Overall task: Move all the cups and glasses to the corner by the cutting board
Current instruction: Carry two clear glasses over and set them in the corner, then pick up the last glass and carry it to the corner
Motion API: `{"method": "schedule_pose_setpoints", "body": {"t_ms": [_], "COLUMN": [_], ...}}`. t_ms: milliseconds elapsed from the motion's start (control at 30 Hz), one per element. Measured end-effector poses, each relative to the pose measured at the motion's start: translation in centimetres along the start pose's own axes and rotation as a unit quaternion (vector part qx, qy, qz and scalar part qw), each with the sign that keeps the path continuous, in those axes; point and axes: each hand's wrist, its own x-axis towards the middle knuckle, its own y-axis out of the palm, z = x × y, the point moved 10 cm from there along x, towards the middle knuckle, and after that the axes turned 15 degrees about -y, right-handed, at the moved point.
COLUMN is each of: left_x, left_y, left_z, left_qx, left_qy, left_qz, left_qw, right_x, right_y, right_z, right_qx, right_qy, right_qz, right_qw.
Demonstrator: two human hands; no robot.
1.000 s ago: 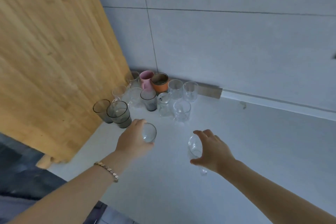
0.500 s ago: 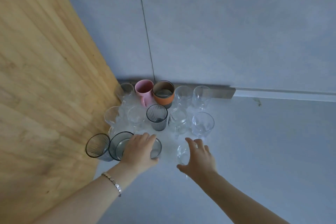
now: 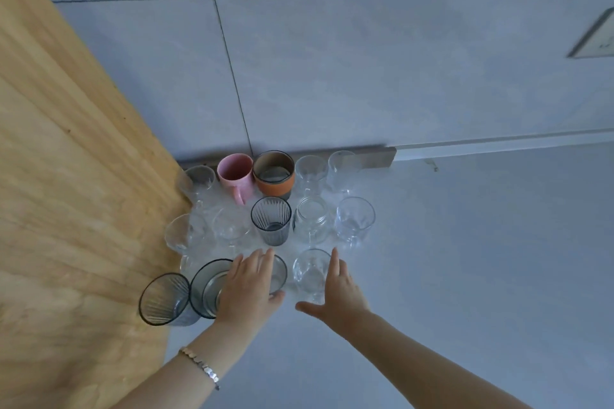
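Cups and glasses stand clustered in the corner beside the upright wooden cutting board [image 3: 66, 209]: a pink mug [image 3: 235, 173], an orange cup [image 3: 274, 173], a dark ribbed glass [image 3: 270, 219], two grey glasses [image 3: 164, 299] at the front left, and several clear ones. My left hand [image 3: 249, 289] lies over a clear glass [image 3: 279, 272] in the front row, fingers and thumb still around it. My right hand [image 3: 335, 292] is spread, fingers straight, beside another clear glass [image 3: 310, 272] that stands on the counter.
The pale counter [image 3: 465, 276] stretches to the right of the cluster. A tiled wall [image 3: 365, 60] rises directly behind the cups, with a framed panel [image 3: 594, 40] at the far right.
Both hands moved forward and brought their clear glasses into the front row of the cluster. My right hand has spread its fingers off its glass.
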Motion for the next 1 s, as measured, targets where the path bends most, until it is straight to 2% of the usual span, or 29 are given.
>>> {"method": "schedule_pose_setpoints", "body": {"t_ms": [167,333,400,433,567,733,1000], "left_x": [-0.9,-1.4,-2.2,-2.5,-6.2,-16.1,-32.9], "left_y": [-0.5,-6.1,-7.1,-7.2,-5.0,-4.7,-5.5], "left_z": [-2.5,-13.0,-18.5,-21.1,-33.3,-51.2,-75.6], "left_qx": [0.004,-0.011,-0.039,-0.050,-0.009,0.047,0.037], "left_qy": [0.010,0.157,0.193,0.186,0.214,0.336,0.421], "left_qz": [0.049,0.018,0.064,0.091,0.212,0.222,0.250], "left_qw": [0.999,0.987,0.978,0.977,0.953,0.914,0.871], "right_x": [-3.6,-9.2,-12.4,-14.4,-23.9,-39.7,-64.5], "right_y": [-0.9,-5.3,-7.6,-8.7,-13.2,-18.3,-22.1], "right_z": [-4.7,-11.9,-15.3,-17.3,-25.5,-36.3,-51.9], "right_qx": [-0.020,-0.042,-0.041,-0.034,-0.012,-0.013,0.007], "right_qy": [0.048,0.105,0.137,0.155,0.219,0.293,0.421], "right_qz": [0.080,0.073,0.054,0.043,0.000,-0.050,-0.074], "right_qw": [0.995,0.991,0.988,0.986,0.976,0.955,0.904]}}
